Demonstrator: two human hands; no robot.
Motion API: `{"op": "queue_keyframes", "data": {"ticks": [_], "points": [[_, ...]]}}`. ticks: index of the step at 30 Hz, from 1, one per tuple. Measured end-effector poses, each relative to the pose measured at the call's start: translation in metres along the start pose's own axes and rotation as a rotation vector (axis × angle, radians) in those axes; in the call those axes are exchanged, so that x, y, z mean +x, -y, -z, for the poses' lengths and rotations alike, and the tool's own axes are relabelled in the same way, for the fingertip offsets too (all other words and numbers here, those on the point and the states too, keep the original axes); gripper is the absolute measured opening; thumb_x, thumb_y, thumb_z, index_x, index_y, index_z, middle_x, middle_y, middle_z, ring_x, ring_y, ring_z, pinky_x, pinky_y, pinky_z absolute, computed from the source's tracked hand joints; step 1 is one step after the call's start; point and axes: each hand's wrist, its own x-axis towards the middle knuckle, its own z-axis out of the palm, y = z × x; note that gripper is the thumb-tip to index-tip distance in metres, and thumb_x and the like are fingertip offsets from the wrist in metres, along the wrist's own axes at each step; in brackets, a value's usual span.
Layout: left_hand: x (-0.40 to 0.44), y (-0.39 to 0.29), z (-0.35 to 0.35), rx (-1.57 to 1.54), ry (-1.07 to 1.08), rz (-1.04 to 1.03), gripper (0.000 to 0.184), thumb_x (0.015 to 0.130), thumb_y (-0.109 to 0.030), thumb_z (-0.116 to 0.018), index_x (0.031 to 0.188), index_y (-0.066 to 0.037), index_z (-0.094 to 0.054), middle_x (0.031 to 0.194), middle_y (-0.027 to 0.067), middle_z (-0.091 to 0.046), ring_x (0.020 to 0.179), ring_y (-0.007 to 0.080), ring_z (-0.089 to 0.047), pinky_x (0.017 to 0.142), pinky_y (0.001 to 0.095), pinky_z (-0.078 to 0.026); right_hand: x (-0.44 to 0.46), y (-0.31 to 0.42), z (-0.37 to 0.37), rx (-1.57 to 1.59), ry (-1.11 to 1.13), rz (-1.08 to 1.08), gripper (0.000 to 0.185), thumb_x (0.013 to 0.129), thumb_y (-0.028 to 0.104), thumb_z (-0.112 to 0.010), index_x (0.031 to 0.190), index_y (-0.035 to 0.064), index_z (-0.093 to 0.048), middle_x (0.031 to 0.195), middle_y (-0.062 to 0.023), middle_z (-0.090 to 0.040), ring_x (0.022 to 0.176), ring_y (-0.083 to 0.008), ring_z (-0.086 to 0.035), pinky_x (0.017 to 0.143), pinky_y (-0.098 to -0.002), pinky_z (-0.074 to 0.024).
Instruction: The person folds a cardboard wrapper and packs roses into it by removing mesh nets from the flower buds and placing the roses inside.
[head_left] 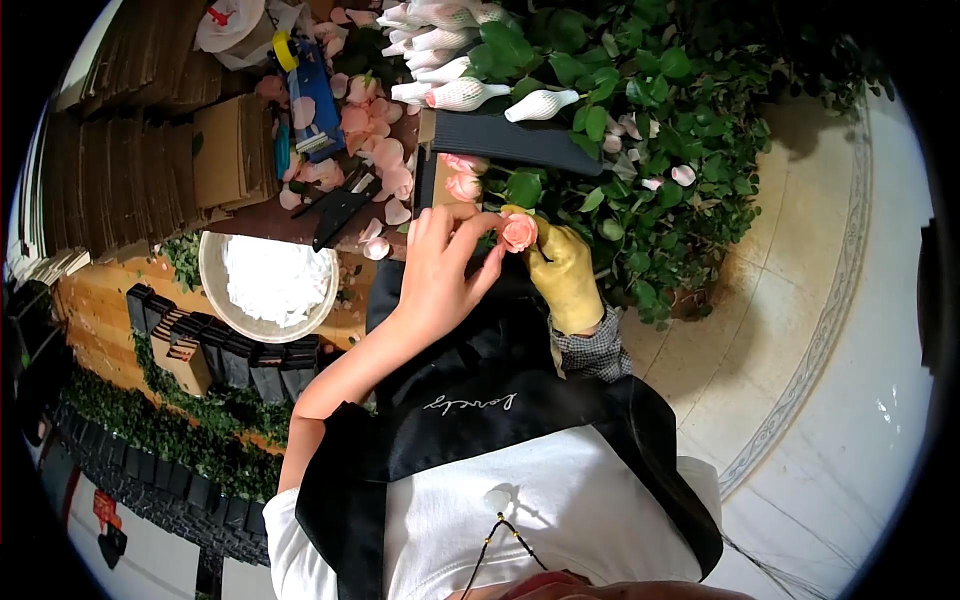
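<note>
A peach-pink rose (519,233) is held in front of me, its bloom facing up at the camera. My right hand (566,278), in a yellow glove, closes around it just under the bloom; the stem is mostly hidden. My bare left hand (446,262) reaches in from the left with thumb and fingertips pinched at the edge of the bloom. Whether a single petal is between those fingertips is too small to tell. Right behind my hands, more pink roses (463,187) lie against a brown cardboard piece beside a black corrugated board (515,143).
Net-sleeved rose heads (467,95) are stacked at the back, with leafy stems (660,190) spreading right. Loose petals (390,155) and a black-handled tool (345,207) lie on the table. Cardboard sheets (120,180) stand at left above a tub of white pieces (212,300).
</note>
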Motion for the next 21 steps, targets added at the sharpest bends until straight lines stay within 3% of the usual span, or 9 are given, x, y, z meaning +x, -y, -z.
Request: {"op": "queue_keyframes", "data": {"ticks": [2,4,6,7,10,14,17,19,21], "points": [[0.002,-0.005,0.000,-0.155,-0.031,0.055,0.040,0.075,-0.011,-0.081,0.112,-0.005,-0.064,0.115,0.0148,-0.057,0.110,0.0379,-0.055,0.090,0.0443,-0.047,-0.004,-0.008,0.002,-0.101,0.048,0.035,0.041,0.080,0.007,-0.072,0.120,0.0165,-0.068,0.085,-0.0102,-0.070,0.076,-0.0323,-0.066,0.069,-0.0410,-0.0535],[0.009,-0.003,-0.006,-0.168,-0.049,0.052,0.042,0.076,-0.012,-0.081,0.114,-0.004,-0.064,0.113,0.0145,-0.061,0.112,0.0387,-0.058,0.091,0.0439,-0.050,-0.004,-0.007,0.001,-0.165,0.045,0.064,0.039,0.081,0.008,-0.070,0.119,0.0149,-0.067,0.086,-0.0109,-0.070,0.078,-0.0334,-0.066,0.071,-0.0425,-0.0535],[0.014,0.006,-0.014,-0.205,0.315,0.228,0.040,0.078,-0.012,-0.079,0.115,-0.004,-0.064,0.105,0.0120,-0.065,0.100,0.0357,-0.063,0.084,0.0416,-0.053,-0.004,-0.005,-0.001,-0.230,0.040,0.096,0.037,0.081,0.009,-0.069,0.119,0.0133,-0.067,0.087,-0.0116,-0.070,0.079,-0.0345,-0.067,0.072,-0.0440,-0.0536],[0.015,0.008,-0.020,-0.057,0.254,0.122,0.037,0.080,-0.010,-0.075,0.115,-0.005,-0.065,0.100,0.0096,-0.068,0.092,0.0324,-0.066,0.080,0.0395,-0.054,-0.003,-0.005,-0.002,-0.244,0.043,0.034,0.035,0.082,0.010,-0.069,0.117,0.0118,-0.066,0.089,-0.0124,-0.070,0.081,-0.0351,-0.067,0.073,-0.0450,-0.0536],[0.017,0.005,-0.031,0.069,0.154,-0.066,0.034,0.079,-0.008,-0.073,0.113,-0.005,-0.067,0.104,0.0102,-0.068,0.093,0.0316,-0.065,0.080,0.0397,-0.054,-0.004,-0.014,-0.005,-0.276,0.001,-0.032,0.030,0.084,0.012,-0.066,0.114,0.0104,-0.063,0.088,-0.0158,-0.070,0.081,-0.0368,-0.067,0.073,-0.0462,-0.0541],[0.019,0.011,-0.037,0.086,0.146,-0.182,0.035,0.077,-0.003,-0.070,0.113,-0.003,-0.066,0.108,0.0114,-0.068,0.094,0.0310,-0.066,0.081,0.0391,-0.054,-0.001,-0.009,-0.001,-0.192,0.016,-0.127,0.025,0.086,0.017,-0.066,0.110,0.0104,-0.064,0.084,-0.0179,-0.069,0.079,-0.0398,-0.067,0.068,-0.0480,-0.0538],[0.017,0.014,-0.035,0.178,0.139,-0.320,0.038,0.077,-0.002,-0.069,0.115,0.000,-0.064,0.112,0.0140,-0.066,0.094,0.0314,-0.065,0.081,0.0381,-0.054,0.002,-0.020,0.002,-0.042,-0.029,-0.081,0.021,0.091,0.019,-0.065,0.108,0.0075,-0.063,0.082,-0.0150,-0.070,0.073,-0.0329,-0.069,0.066,-0.0424,-0.0545],[0.019,0.013,-0.028,0.213,0.144,-0.383,0.040,0.076,-0.001,-0.069,0.116,0.000,-0.063,0.113,0.0149,-0.066,0.094,0.0315,-0.065,0.080,0.0376,-0.053,0.009,-0.023,0.009,0.440,0.281,-0.359,0.017,0.097,0.020,-0.061,0.105,0.0048,-0.063,0.076,-0.0087,-0.069,0.065,-0.0199,-0.067,0.059,-0.0328,-0.0523],[0.019,0.012,-0.024,0.301,0.174,-0.436,0.042,0.075,-0.001,-0.069,0.117,0.001,-0.063,0.117,0.0146,-0.065,0.097,0.0306,-0.064,0.081,0.0366,-0.053,0.014,-0.022,0.012,0.529,0.336,-0.364,0.017,0.099,0.019,-0.058,0.104,0.0034,-0.062,0.074,-0.0058,-0.067,0.063,-0.0152,-0.064,0.057,-0.0291,-0.0500]]}}
